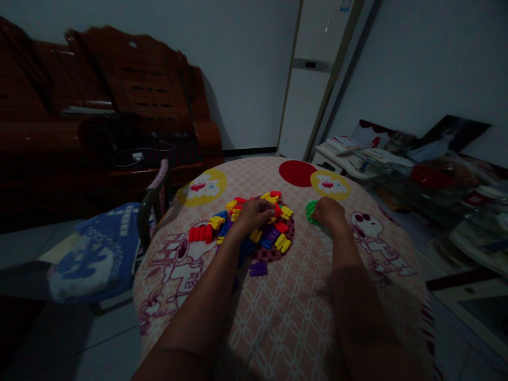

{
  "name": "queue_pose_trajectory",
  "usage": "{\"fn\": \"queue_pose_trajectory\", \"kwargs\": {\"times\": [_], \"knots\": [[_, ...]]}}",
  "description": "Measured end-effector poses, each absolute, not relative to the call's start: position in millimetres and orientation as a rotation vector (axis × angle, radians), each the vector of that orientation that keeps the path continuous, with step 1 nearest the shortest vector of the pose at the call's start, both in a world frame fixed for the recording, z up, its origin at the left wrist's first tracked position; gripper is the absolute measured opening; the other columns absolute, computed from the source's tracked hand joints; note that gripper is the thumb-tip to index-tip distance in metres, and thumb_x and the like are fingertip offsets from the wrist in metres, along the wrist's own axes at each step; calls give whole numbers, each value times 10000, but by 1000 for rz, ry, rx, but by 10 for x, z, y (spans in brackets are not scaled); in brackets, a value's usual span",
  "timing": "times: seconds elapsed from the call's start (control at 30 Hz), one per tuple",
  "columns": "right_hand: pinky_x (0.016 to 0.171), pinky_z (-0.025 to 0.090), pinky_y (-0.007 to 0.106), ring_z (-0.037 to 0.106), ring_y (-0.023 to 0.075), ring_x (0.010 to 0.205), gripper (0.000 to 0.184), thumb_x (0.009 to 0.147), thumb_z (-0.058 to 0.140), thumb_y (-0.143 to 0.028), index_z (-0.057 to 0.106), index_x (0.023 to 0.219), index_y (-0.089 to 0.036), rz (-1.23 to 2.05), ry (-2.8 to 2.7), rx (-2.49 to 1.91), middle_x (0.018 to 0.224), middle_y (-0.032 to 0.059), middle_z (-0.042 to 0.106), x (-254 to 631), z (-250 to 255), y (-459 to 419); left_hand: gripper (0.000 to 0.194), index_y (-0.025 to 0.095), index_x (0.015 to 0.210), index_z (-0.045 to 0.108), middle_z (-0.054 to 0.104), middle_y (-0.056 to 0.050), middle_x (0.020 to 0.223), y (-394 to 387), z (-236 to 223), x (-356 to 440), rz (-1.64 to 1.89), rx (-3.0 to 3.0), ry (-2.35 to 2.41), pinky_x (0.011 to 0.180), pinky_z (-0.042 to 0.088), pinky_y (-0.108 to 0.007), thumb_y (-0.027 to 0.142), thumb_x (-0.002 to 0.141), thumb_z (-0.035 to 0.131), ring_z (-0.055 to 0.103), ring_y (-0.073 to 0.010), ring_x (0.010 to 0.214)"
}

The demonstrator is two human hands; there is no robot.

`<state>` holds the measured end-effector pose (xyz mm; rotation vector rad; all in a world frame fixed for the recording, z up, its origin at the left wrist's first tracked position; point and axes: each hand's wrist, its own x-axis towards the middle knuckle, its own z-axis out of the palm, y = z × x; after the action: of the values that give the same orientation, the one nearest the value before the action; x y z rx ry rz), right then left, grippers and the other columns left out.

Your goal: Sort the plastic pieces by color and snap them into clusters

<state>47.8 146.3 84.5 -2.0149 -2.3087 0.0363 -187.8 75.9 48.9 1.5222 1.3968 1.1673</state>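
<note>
A heap of small plastic toy blocks (282,243) in red, yellow, blue and purple covers the middle of a round table. Over this heap reaches my left hand (254,216), fingers loosely curved and slightly apart, with no block clearly held. To the right, my right hand (330,212) has its fingers closed at a small cluster of green blocks (310,211); the fingertips are partly hidden. One purple block (258,269) lies apart, nearer to me. A row of red blocks (200,234) sits at the heap's left edge.
A patterned cloth (286,307) covers the table. At left stands a chair with a blue cushion (103,248), and behind it a wooden sofa (135,79). Papers and bags crowd a glass table (397,180) at right. A tall white cabinet-like unit (307,95) stands behind.
</note>
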Motion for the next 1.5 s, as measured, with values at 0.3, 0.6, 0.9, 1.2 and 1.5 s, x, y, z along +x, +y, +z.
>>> {"fn": "queue_pose_trajectory", "kwargs": {"times": [0.3, 0.6, 0.9, 1.2, 1.5], "knots": [[524, 425, 250, 605, 158, 521, 220, 782, 611, -198, 660, 572, -155, 574, -2199, -1791, 527, 66, 644, 807, 1011, 1457, 220, 147, 916, 732, 725, -31, 690, 757, 495, -1880, 1156, 1522, 1400, 566, 519, -253, 291, 764, 661, 684, -175, 620], [461, 334, 222, 461, 101, 419, 219, 613, 584, -100, 551, 406, -166, 962, -2411, -1585, 396, -11, 508, 689, 959, 1372, 274, 132, 919, 746, 737, -51, 724, 752, 492, -1948, 1163, 1544, 1397, 582, 533, -261, 332, 753, 657, 683, -179, 626], [798, 468, 279, 669, 209, 850, 220, 864, 540, -192, 749, 818, -141, 428, -2370, -1325, 859, 114, 750, 164, 833, 1348, 228, 128, 827, 695, 691, -28, 674, 718, 562, -2447, 1841, 1009, 1554, 540, 533, -237, 296, 677, 656, 629, -126, 533], [1050, 412, 303, 626, 218, 1175, 393, 914, 420, -97, 693, 1195, -131, 416, -2423, -1268, 1231, 151, 700, -216, 236, 1482, 241, 126, 818, 668, 633, 10, 620, 633, 494, -2874, 2149, 597, 1568, 522, 531, -217, 208, 603, 596, 590, -94, 503], [837, 540, 313, 693, 238, 957, 394, 687, 721, -225, 767, 1075, -172, 1009, -2184, -1105, 1051, 23, 761, -155, 344, 1370, 233, 133, 810, 648, 635, 13, 622, 658, 508, -2810, 2143, 603, 1565, 503, 506, -208, 222, 605, 582, 580, -91, 481]]}}
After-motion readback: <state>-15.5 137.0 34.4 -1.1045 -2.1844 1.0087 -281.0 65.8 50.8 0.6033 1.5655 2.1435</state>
